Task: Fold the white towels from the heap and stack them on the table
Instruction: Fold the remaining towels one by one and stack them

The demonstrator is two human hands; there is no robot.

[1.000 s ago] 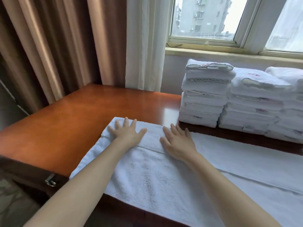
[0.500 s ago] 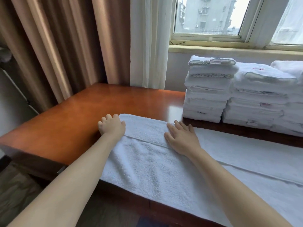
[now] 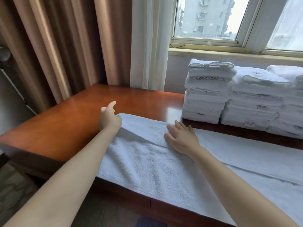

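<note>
Glossy reddish-brown wood makes up the table (image 3: 65,125), whose near edge runs across the bottom of the head view. Along that near edge lies a long white terry towel (image 3: 147,161), doubled lengthwise so that a seam line runs down its length; its right end passes out of view. Both bare forearms reach forward over it. The right hand (image 3: 182,138) lies palm down on the towel near its far edge, its fingers (image 3: 177,124) straight and slightly spread, pressing the cloth flat. The left hand (image 3: 109,118) sits at the towel's left end, at the far corner, with one finger stuck out forward and the rest curled; whether it pinches the corner cannot be told, though the cloth beside the wrist rises in a low shadowed ridge. Farther back on the right, three stacks of folded white towels (image 3: 206,95) stand side by side on the table, touching one another, against the wall under the sill. Behind the table's left part hang heavy brown pleated curtains (image 3: 57,46), with a white sheer curtain (image 3: 147,43) beside them. Above the stacks, a pale-framed window (image 3: 206,18) shows a grey building outside.
</note>
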